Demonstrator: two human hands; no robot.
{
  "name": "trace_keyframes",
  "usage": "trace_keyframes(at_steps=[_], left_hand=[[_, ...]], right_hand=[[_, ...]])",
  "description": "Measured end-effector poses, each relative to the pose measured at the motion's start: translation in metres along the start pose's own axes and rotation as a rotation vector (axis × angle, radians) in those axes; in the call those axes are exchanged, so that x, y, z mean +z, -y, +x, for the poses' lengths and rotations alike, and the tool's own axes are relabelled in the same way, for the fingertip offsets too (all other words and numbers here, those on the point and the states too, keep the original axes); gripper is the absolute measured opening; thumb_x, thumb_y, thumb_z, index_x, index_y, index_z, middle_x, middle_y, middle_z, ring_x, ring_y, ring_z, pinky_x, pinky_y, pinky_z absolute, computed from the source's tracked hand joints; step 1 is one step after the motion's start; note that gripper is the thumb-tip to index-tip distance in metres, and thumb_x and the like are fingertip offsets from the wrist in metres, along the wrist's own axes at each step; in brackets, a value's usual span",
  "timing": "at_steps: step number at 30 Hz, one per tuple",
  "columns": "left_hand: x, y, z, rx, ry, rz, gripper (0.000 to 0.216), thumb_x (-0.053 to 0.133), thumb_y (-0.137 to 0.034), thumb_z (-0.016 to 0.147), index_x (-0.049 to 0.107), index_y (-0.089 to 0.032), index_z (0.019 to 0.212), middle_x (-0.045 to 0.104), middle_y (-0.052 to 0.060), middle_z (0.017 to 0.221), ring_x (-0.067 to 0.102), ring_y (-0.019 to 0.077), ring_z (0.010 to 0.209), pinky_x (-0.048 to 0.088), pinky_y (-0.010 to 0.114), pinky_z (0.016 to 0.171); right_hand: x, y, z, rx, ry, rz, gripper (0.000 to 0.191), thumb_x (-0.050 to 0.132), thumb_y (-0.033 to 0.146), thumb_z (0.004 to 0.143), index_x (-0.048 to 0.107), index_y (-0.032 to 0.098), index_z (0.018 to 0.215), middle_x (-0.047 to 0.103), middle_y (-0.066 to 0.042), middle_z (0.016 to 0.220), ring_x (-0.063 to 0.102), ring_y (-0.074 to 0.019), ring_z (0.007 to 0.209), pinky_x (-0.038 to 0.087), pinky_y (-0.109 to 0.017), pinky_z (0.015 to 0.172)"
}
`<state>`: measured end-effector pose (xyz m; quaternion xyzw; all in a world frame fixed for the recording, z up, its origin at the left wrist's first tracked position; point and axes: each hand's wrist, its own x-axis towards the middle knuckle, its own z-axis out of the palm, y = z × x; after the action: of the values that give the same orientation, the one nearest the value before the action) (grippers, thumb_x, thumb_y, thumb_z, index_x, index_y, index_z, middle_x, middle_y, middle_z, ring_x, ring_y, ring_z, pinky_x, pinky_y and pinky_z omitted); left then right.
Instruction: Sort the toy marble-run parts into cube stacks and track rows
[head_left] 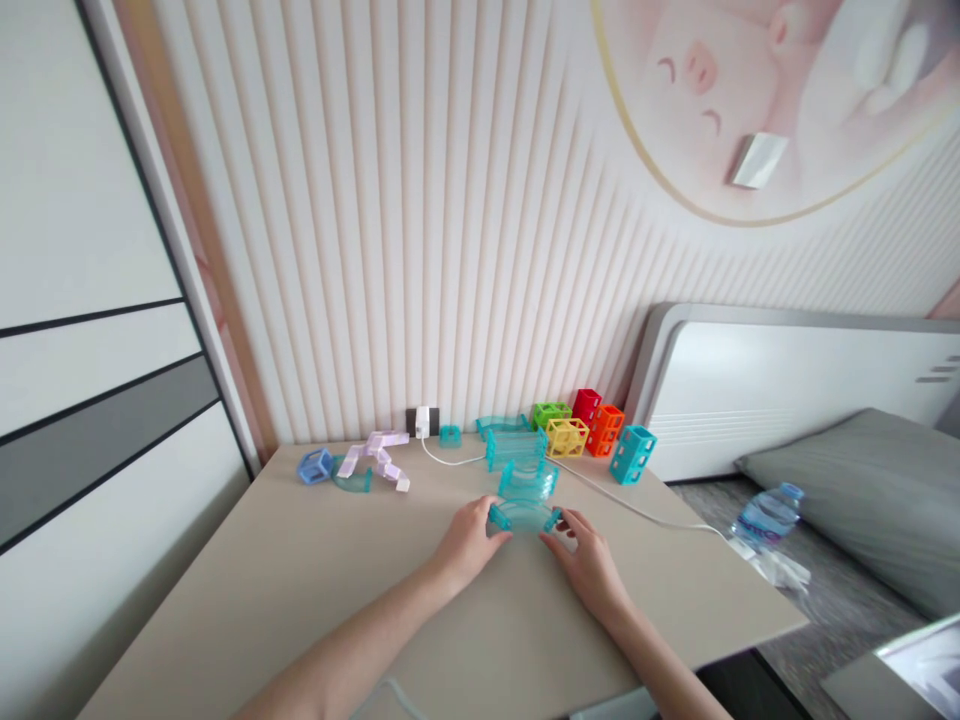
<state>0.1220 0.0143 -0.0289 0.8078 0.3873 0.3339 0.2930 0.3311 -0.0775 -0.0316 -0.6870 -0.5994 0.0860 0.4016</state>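
We see the beige desk (300,600) filling the lower half of the frame. At the right stands a bed's white headboard (787,390), with a grey pillow (862,500) below it.

Both forearms reach up from the bottom edge to the middle of the desk. The left hand (469,540) and the right hand (589,560) meet on a curved teal track piece (523,515), which lies on the desk just below centre. Each grip is closed lightly on one end of it, fingertips pinching and palms low to the surface.

Just above it, more teal track pieces (517,450) sit stacked toward the wall. To their right is a cluster of open-frame cubes (567,437) in green, yellow, red and orange, then a teal double block (634,453). At centre left lie lilac pieces (379,458) and a blue cube (314,466).

A water bottle (766,515) lies on the bed, right of the desk's edge. A white cable (637,510) runs across the desk from a plug (422,421) at the wall.
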Motion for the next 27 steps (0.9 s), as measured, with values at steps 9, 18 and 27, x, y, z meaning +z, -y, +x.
trace_keyframes(at_steps=[9,18,27], left_hand=[[0.032,0.001,0.009,-0.035,-0.013,0.080,0.042,0.074,-0.023,0.075,0.062,-0.016,0.115,0.071,0.012,0.108,0.066,0.0279,0.105,0.050,0.041,0.095],[0.038,0.004,0.006,-0.023,-0.038,0.109,0.044,0.069,-0.026,0.079,0.057,-0.018,0.121,0.068,0.011,0.111,0.064,0.0262,0.109,0.049,0.041,0.098],[0.018,-0.019,-0.006,0.009,0.033,0.226,0.034,0.073,-0.026,0.078,0.061,-0.018,0.108,0.069,0.011,0.104,0.064,0.0294,0.103,0.051,0.042,0.092]], right_hand=[[0.000,-0.022,0.006,0.135,-0.054,0.028,0.042,0.066,0.046,0.077,0.070,0.017,0.108,0.072,-0.010,0.099,0.068,-0.0267,0.090,0.053,-0.035,0.081],[0.001,-0.023,0.006,0.138,-0.022,-0.054,0.045,0.064,0.047,0.079,0.069,0.017,0.112,0.072,-0.012,0.106,0.067,-0.0290,0.096,0.052,-0.039,0.088],[0.003,-0.026,0.003,0.085,-0.031,-0.080,0.046,0.062,0.045,0.083,0.068,0.020,0.120,0.071,-0.010,0.110,0.068,-0.0278,0.099,0.054,-0.039,0.088]])
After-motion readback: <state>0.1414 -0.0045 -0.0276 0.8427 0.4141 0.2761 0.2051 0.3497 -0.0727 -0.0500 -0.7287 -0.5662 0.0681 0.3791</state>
